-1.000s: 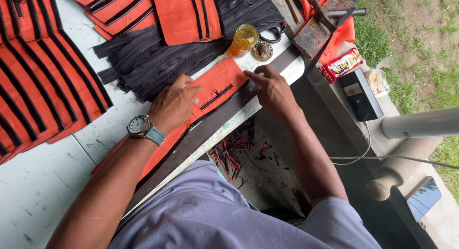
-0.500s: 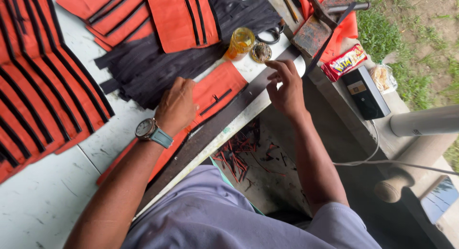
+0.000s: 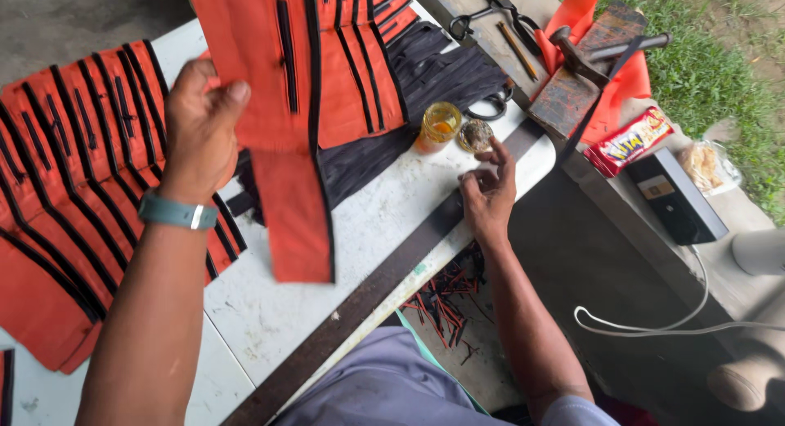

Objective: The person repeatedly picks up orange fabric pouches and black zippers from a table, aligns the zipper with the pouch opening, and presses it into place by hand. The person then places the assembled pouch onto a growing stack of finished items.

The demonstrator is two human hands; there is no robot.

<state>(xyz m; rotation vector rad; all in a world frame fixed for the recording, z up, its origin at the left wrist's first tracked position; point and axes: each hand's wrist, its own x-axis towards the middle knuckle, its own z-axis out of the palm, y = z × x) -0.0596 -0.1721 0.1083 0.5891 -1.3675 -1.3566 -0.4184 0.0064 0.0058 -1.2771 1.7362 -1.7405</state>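
My left hand point(image 3: 200, 127) is raised above the white table point(image 3: 384, 230) and grips an orange fabric piece with black trim point(image 3: 290, 148), which hangs down from it. My right hand point(image 3: 488, 193) rests at the table's right edge, fingers loosely apart, its fingertip touching a small round lid or cap point(image 3: 474, 135). A small jar of yellow liquid point(image 3: 439, 125) stands just left of that cap. A pile of black strips point(image 3: 409, 99) lies behind the jar.
Stacks of orange pieces with black stripes point(image 3: 65, 197) cover the table's left. A dark metal ruler point(image 3: 384, 283) runs along the front edge. On the bench to the right lie scissors point(image 3: 491, 5), a hammer on a wooden block point(image 3: 580, 58), a snack packet point(image 3: 630, 140) and a black box point(image 3: 675, 197).
My left hand has lifted the orange piece off the table and swung it up and left. My right hand has let go of it and moved to the small cap.
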